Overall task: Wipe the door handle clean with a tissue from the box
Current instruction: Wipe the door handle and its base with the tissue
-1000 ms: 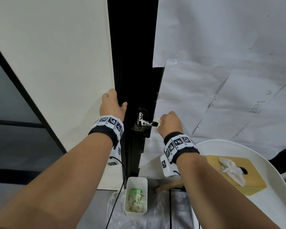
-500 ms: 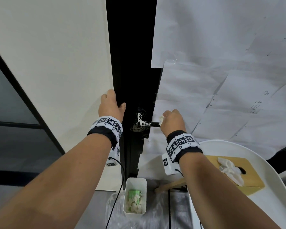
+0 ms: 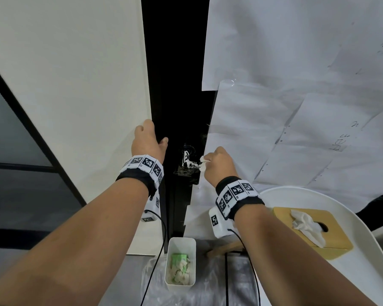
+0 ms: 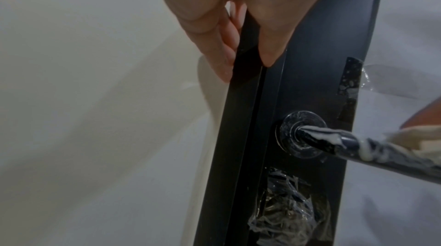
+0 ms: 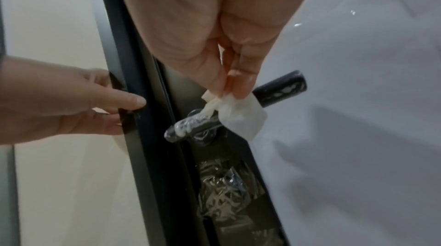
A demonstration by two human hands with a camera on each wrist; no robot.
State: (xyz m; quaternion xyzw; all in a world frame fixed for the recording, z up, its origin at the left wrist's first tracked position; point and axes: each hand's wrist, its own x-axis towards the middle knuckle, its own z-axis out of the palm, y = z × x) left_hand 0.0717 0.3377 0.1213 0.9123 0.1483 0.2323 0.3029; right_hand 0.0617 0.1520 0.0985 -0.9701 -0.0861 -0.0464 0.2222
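The left hand (image 3: 146, 141) gripped the black door edge (image 4: 241, 118), fingers wrapped behind it and thumb on the front, apparently to steady the door so the lever would not swing away under the wiping pressure. The right hand (image 3: 219, 165) pinched a folded white tissue (image 5: 241, 116) between thumb and fingertips and held it draped against the door handle (image 5: 279, 89), roughly midway along the bar, which suggested a wiping stroke under way along its length. The handle was a dark cylindrical lever projecting from a round shiny rosette (image 4: 302, 135) on the black strip between the cream wall panel (image 3: 75, 85) and the paper-covered door face (image 3: 296, 107). It looked far from clean: white creamy smears and drips clung to the stretch near the rosette, with speckled residue towards the free end. Crumpled clear film (image 5: 224, 184) sat taped below the handle. The tissue box (image 3: 314, 233), a tan one with a sheet sticking up, rested on the white round table (image 3: 374, 250) to the right, and a white bin (image 3: 180, 263) holding used tissues stood on the floor below
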